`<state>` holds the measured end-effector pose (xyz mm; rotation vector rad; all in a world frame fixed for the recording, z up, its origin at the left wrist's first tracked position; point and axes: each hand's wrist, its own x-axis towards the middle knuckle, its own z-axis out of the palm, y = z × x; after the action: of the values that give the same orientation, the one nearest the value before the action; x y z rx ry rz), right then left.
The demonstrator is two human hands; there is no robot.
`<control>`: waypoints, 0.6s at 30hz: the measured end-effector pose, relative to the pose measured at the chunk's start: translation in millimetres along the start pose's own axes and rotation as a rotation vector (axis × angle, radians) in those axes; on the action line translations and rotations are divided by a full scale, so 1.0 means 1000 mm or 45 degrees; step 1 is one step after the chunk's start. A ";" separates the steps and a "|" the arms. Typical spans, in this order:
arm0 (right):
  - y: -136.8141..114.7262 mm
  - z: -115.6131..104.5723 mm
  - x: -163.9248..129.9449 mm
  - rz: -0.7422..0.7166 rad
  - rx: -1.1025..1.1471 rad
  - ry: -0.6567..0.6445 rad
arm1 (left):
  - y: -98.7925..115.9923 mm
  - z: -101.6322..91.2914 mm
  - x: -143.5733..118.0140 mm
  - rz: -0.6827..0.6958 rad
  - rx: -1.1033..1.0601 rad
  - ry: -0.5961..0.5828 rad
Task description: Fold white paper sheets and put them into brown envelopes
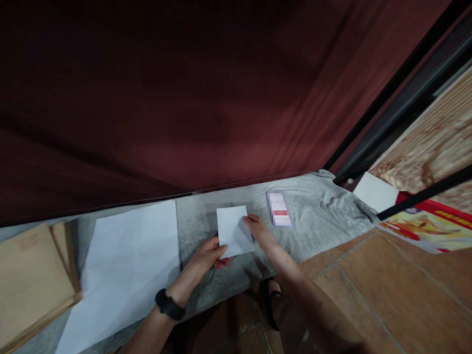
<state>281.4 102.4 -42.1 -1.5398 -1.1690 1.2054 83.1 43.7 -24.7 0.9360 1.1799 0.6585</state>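
Head view: paper (233, 230) between fingers (222, 250).

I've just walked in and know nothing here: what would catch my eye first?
Probably the small white paper at the centre, held by the left hand and right hand over a grey cloth. A large white sheet lies to its left, and a dark red curtain fills the background.

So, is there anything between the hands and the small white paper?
No. Both hands already touch the small white paper: the left hand holds its near-left corner and the right hand its right edge. Nothing visible lies between them.
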 end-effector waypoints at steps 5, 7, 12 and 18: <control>0.001 -0.004 0.007 0.073 0.158 0.045 | -0.004 -0.004 0.003 -0.051 0.139 -0.100; 0.001 -0.005 0.009 0.087 0.202 0.076 | -0.005 -0.005 0.004 -0.072 0.178 -0.147; -0.002 -0.009 0.014 0.110 0.305 0.135 | -0.003 -0.004 0.004 -0.099 0.167 -0.216; -0.005 -0.010 0.016 0.133 0.371 0.157 | -0.002 -0.005 0.007 -0.090 0.114 -0.201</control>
<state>292.3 118.6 -38.0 -1.4442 -0.8022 1.2683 80.1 50.3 -30.2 0.9984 1.1036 0.4697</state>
